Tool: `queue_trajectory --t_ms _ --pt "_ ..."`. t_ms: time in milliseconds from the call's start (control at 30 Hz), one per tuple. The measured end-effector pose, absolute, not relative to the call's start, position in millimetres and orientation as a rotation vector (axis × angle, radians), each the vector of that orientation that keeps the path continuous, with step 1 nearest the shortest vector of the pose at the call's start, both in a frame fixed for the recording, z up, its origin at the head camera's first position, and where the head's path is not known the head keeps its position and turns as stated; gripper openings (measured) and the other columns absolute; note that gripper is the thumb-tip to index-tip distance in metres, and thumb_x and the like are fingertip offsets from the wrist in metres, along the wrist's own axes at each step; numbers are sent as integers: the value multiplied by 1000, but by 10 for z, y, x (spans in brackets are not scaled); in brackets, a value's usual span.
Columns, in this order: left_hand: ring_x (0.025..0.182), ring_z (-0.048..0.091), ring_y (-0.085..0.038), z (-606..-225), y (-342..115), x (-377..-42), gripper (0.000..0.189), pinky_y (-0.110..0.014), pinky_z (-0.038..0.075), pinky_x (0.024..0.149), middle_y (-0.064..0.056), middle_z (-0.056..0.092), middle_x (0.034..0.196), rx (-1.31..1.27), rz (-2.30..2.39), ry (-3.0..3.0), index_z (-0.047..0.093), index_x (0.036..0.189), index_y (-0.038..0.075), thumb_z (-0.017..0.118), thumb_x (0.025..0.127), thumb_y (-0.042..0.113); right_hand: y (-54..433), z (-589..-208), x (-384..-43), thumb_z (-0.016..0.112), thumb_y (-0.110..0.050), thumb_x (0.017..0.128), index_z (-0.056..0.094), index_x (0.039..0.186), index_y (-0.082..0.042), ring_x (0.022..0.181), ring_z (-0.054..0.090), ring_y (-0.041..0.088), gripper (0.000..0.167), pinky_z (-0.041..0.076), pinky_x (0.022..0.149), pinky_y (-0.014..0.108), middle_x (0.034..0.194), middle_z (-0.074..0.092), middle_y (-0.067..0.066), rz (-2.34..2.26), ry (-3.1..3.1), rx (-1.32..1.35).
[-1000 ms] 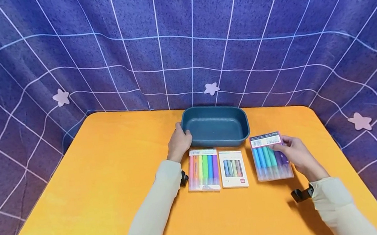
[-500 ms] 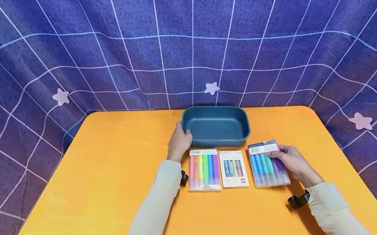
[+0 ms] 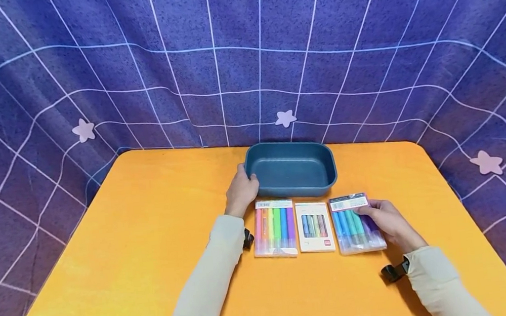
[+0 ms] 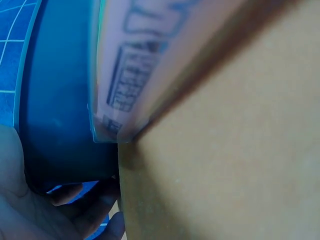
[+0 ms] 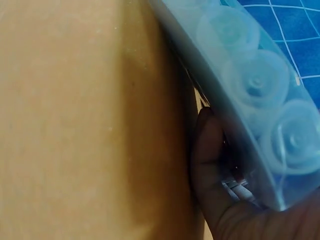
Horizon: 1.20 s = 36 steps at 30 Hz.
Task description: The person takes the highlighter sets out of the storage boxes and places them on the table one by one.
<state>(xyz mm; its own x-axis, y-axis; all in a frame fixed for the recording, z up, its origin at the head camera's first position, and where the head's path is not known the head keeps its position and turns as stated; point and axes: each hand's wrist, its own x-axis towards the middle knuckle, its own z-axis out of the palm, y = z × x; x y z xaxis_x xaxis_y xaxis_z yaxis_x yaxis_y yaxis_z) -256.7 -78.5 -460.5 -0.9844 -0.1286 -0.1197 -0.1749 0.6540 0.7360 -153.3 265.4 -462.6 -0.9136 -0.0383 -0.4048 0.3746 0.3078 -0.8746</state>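
My left hand (image 3: pixel 241 192) grips the left end of a dark blue rectangular tray (image 3: pixel 292 170), thumb over its rim and fingers outside in the left wrist view. My right hand (image 3: pixel 391 222) holds the right side of a clear pack of blue, teal and purple markers (image 3: pixel 347 227), thumb on top. In the right wrist view, the fingers reach under the marker pack (image 5: pixel 256 82); whether its far edge touches the table cannot be told. Just left of it lies a white box of pens (image 3: pixel 317 246), with a windowed front. A pack of rainbow-coloured markers (image 3: pixel 277 227) lies beside that box.
An orange-yellow table (image 3: pixel 163 227) carries everything, with the tray close to its back edge. Behind it hangs a purple-blue grid curtain (image 3: pixel 180 68) with star shapes. The packs form a row in front of the tray.
My right hand has brought the blue-purple marker pack leftward and toward me, down beside the white box. The left hand stays on the tray.
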Motion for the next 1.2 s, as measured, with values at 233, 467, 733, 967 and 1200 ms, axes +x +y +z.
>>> queue_trajectory --t_ms 233,467,733,967,1200 --pt "133 53 -33 -4603 -763 -2564 54 -59 40 112 -13 52 150 -249 1265 2799 29 154 16 41 105 35 2653 -4607 -1494 54 -26 101 44 137 14 75 67 10 55 59 67 27 91 69 3 -1512 2294 400" --pt "132 54 -33 -4610 -788 -2573 55 -58 41 112 -13 52 150 -236 1272 2799 28 154 15 41 105 35 2612 -4581 -1463 62 -31 97 47 121 10 78 60 14 49 53 63 25 95 58 10 -1344 2466 454" --pt "135 52 -33 -4618 -804 -2579 55 -58 40 114 -13 49 153 -247 1290 2792 27 155 14 41 105 34 2625 -4543 -1445 63 -47 95 48 110 5 83 56 24 56 44 65 28 93 56 15 -950 2678 321" --pt "136 50 -37 -4630 -838 -2596 61 -58 40 115 -19 47 152 -211 1284 2780 26 155 9 43 105 39 2645 -4602 -1452 64 -56 92 50 104 0 77 53 24 59 37 60 29 83 54 10 -764 2788 273" --pt "135 50 -38 -4597 -950 -2519 69 -58 41 112 -18 46 151 -130 1213 2767 22 156 11 39 104 53 2635 -4609 -1450 60 -61 92 49 109 -2 80 54 26 63 35 62 30 86 55 10 -741 2797 279"
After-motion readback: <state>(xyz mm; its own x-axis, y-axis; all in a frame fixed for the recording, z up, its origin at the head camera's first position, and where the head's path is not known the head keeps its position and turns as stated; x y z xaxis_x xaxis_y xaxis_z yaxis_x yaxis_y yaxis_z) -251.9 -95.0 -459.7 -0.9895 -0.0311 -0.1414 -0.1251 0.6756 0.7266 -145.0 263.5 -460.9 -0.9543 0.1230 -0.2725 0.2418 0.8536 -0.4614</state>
